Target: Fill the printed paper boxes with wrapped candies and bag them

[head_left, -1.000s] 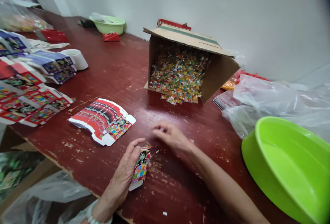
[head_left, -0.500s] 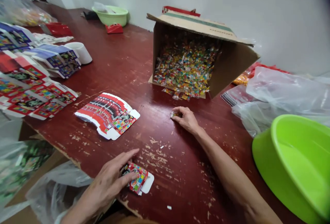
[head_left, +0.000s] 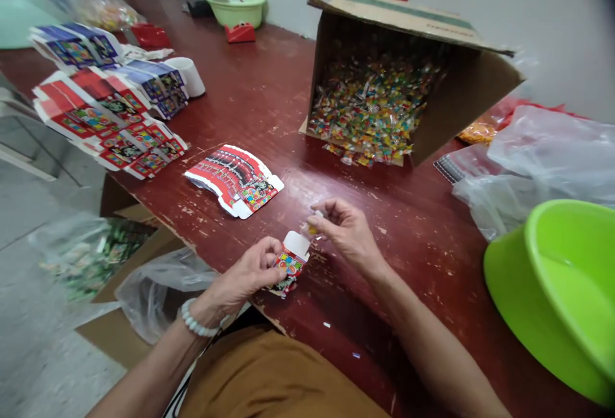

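From where I stand, the left hand (head_left: 257, 267) is curled around a small red carton (head_left: 293, 265) near the edge of the surface (head_left: 254, 100), its white flap (head_left: 296, 244) standing out. The right hand (head_left: 350, 233), just beside, pinches what looks like a wrapped candy (head_left: 312, 230). The step seems to be filling; the next move calls for a steady carton and accurate aim at its mouth.

Up toward the far edge of the table (head_left: 250, 104), the carton (head_left: 471, 97), mouth facing us, sweets (head_left: 369, 117) inside! Out right, basin (head_left: 509, 270), bags (head_left: 552, 155) behind it. Left, boxes (head_left: 120, 126) stacked at the near edge; flat boxes (head_left: 235, 177) between those and the pack (head_left: 294, 265) in the left hand (head_left: 250, 270), right hand (head_left: 353, 232) alongside.
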Tool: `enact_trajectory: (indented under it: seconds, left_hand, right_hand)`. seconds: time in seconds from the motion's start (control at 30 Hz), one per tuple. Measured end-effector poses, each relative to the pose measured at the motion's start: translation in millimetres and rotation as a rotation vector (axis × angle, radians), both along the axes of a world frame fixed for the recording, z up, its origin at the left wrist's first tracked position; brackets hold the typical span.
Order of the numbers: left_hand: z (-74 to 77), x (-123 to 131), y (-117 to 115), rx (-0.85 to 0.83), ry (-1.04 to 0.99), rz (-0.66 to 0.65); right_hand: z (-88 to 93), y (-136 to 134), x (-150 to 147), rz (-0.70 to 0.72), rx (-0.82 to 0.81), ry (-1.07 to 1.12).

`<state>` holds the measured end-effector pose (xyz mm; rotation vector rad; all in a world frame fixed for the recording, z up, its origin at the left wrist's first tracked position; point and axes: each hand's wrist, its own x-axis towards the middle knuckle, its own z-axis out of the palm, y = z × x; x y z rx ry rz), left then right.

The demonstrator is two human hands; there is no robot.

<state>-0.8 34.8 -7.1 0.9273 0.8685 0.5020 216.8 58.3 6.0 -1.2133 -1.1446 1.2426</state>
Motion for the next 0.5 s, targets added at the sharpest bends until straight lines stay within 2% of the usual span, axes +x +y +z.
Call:
enact_trajectory:
  seconds: [0.1,0.23,0.4,0.5]
  left_hand:
    - [4.5,15,-5,-0.003,-0.072,0.002]
    - [9.5,26,-9,0.040,-0.072,0.020]
    - [8.6,30,-11,0.090,-0.094,0.123]
    - [7.1,31,-9,0.094,-0.070,0.144]
  right_hand:
    - [-0.1,-9,-17,-0.017,0.062,-0.097]
    - [-5.3,-15,-17,-0.057,0.128,-0.279]
    - [-0.4,-20,-6,0.047,0.261,-0.389]
    - [3.0,-19,-2,0.171,0.256,-0.391]
